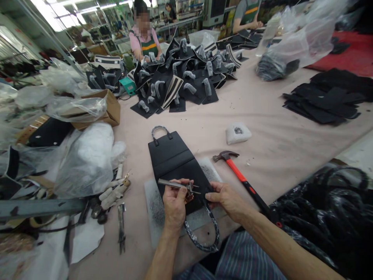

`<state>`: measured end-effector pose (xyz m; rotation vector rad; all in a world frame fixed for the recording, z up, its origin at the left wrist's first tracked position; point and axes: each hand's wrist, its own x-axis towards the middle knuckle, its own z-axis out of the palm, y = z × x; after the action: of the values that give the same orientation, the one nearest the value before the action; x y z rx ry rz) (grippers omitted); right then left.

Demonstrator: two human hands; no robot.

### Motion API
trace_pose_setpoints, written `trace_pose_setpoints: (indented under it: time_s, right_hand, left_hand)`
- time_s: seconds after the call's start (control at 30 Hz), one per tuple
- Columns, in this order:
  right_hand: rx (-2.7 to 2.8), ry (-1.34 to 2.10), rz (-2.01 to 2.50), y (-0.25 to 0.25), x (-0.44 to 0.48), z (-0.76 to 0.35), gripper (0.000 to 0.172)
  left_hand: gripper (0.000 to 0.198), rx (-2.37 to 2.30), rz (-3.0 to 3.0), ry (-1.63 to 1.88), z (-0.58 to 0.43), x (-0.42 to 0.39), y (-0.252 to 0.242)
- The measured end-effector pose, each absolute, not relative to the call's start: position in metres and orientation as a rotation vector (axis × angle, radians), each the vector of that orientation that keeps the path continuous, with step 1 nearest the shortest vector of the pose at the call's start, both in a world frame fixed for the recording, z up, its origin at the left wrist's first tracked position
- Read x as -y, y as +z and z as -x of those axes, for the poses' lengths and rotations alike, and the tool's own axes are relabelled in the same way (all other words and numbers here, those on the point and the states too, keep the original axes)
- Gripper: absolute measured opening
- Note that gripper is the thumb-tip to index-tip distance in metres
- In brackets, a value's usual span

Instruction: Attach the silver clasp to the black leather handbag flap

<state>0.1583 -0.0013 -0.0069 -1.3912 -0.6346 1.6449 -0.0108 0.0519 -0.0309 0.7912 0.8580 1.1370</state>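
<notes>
In front of me a black bag panel (170, 155) lies flat, with a wrapped loop handle at each end. The near handle (216, 229) curves toward my lap. My left hand (174, 206) is closed around a slim metal tool with thin prongs (169, 182), held over the panel. Copper-coloured metal shows below the prongs; its exact kind is unclear. My right hand (225, 197) pinches the panel's right edge near the base of the near handle. Under the panel lies a pale, black-speckled slab (152, 206). A claw hammer (237, 171) with a red and black grip rests to the right.
Beyond is a heap of black panels (186, 77) with wrapped handles, and a person (145, 41) behind it. A white block (238, 133) sits past the hammer. Black pieces (323, 97) are stacked right. Plastic bags (87, 159) and a pronged metal tool (121, 229) lie left.
</notes>
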Motion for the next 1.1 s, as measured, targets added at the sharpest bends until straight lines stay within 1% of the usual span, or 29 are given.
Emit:
trace_pose_setpoints:
  time_s: [0.13,0.23,0.33,0.7,0.87,1.1]
  right_hand:
    - [0.639,1.673,1.332,-0.01,0.0,-0.161,0.037]
    - [0.627,1.702,1.338,-0.008,-0.003,-0.162,0.036]
    - [0.616,1.708,1.34,-0.007,-0.006,-0.162,0.034]
    - [0.642,1.695,1.31,-0.008,-0.008,-0.161,0.021]
    - [0.689,1.692,1.269,-0.011,-0.007,-0.163,0.02]
    - [0.595,1.701,1.259,-0.015,-0.007,-0.162,0.024]
  left_hand:
    - [0.045,-0.889,-0.759,1.107,0.01,-0.054,-0.028]
    - [0.042,-0.884,-0.741,1.103,0.01,-0.055,-0.029]
    - [0.039,-0.866,-0.726,1.105,0.01,-0.057,-0.031]
    - [0.041,-0.879,-0.693,1.085,0.01,-0.062,-0.03]
    - [0.039,-0.866,-0.712,1.089,0.01,-0.062,-0.034]
    - [0.046,-0.838,-0.638,1.156,0.009,-0.062,-0.028]
